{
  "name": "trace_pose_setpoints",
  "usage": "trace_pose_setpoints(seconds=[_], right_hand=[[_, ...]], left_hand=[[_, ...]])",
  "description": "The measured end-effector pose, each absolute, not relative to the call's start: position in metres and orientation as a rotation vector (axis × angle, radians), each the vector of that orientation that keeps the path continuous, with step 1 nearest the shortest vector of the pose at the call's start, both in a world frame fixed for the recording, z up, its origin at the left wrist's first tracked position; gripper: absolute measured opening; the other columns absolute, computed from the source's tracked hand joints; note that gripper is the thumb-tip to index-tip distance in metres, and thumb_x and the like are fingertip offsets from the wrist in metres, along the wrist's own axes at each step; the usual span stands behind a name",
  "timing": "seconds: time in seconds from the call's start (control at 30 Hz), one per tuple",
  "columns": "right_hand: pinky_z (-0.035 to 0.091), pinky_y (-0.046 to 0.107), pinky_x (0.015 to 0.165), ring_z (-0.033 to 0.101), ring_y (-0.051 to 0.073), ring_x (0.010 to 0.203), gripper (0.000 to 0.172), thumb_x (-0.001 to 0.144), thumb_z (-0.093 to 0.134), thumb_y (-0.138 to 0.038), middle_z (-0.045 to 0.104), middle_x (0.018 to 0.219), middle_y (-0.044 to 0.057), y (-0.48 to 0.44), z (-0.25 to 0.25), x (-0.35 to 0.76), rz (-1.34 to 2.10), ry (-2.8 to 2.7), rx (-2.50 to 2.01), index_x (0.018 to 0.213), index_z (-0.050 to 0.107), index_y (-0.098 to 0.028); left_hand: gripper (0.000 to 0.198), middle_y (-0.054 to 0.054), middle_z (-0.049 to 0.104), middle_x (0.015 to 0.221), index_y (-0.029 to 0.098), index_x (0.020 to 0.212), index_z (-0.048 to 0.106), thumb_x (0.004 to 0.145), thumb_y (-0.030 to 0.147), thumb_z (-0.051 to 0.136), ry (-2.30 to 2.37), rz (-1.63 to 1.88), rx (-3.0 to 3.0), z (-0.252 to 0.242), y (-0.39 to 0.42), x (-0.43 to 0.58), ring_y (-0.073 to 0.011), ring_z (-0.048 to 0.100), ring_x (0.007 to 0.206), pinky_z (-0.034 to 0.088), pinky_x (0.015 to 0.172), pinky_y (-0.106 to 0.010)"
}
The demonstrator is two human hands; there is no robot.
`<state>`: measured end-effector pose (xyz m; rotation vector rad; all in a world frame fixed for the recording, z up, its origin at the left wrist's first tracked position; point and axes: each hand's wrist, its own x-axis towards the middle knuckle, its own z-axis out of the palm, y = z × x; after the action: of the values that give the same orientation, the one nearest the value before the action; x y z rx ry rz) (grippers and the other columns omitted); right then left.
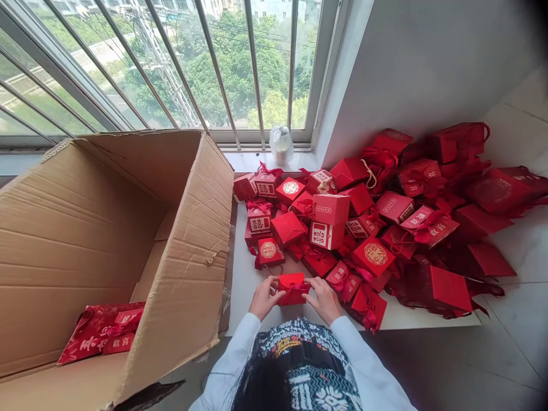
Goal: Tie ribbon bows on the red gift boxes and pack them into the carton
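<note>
A small red gift box is held low in the middle, just above my patterned clothing. My left hand grips its left side with curled fingers. My right hand grips its right side, thumb on the top edge. The box sits at the near edge of a large pile of red gift boxes with gold emblems and ribbons, spread over the white floor under the window. Left of my hands stands a big open cardboard carton with a few red boxes and a red bag inside.
A barred window runs along the back, with a white plastic bag on its sill. A grey wall rises at the right. The carton's flap stands close beside my left arm. Bare floor lies at the lower right.
</note>
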<state>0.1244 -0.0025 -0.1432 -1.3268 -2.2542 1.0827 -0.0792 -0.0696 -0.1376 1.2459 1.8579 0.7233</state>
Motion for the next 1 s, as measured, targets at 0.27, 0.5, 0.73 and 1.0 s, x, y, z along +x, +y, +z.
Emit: trace_pose_setpoints(seconds=[0.27,0.5,0.73,1.0], right_hand=[[0.044,0.03,0.069,0.058,0.02,0.073,0.021,0.083,0.05,-0.035,0.064,0.077,0.004,0.003,-0.142,0.113,1.19,-2.174,-1.397,0.075,0.063,-0.02],[0.037,0.023,0.05,0.049,0.013,0.049,0.027,0.075,0.053,-0.043,0.055,0.054,-0.002,0.004,-0.15,0.105,1.432,-1.873,-1.506,0.064,0.057,-0.019],[0.04,0.023,0.045,0.05,0.013,0.046,0.022,0.067,0.059,-0.039,0.054,0.049,-0.002,0.003,-0.15,0.097,1.625,-1.583,-1.495,0.06,0.055,-0.019],[0.046,0.021,0.046,0.061,0.014,0.059,0.032,0.057,0.069,-0.042,0.065,0.073,0.003,0.0,-0.156,0.091,1.839,-1.142,-1.442,0.059,0.05,-0.018]], left_hand=[[0.013,0.001,0.062,0.063,0.016,0.081,0.063,0.076,0.022,0.052,1.903,0.713,1.158,-0.148,-0.069,-0.075,-0.0138,0.059,0.061,0.045,0.061,-0.024],[0.022,-0.007,0.06,0.1,0.019,0.097,0.062,0.078,0.029,0.057,1.976,0.701,1.304,-0.139,-0.066,-0.067,-0.0215,0.058,0.094,0.046,0.081,-0.034],[0.016,-0.004,0.06,0.084,0.02,0.078,0.06,0.066,0.012,0.068,1.983,0.559,1.432,-0.132,-0.068,-0.05,-0.0242,0.056,0.088,0.041,0.081,-0.035],[0.009,0.0,0.066,0.072,0.018,0.075,0.061,0.079,0.018,0.053,1.92,0.596,1.299,-0.139,-0.059,-0.066,-0.0139,0.06,0.066,0.042,0.061,-0.021]])
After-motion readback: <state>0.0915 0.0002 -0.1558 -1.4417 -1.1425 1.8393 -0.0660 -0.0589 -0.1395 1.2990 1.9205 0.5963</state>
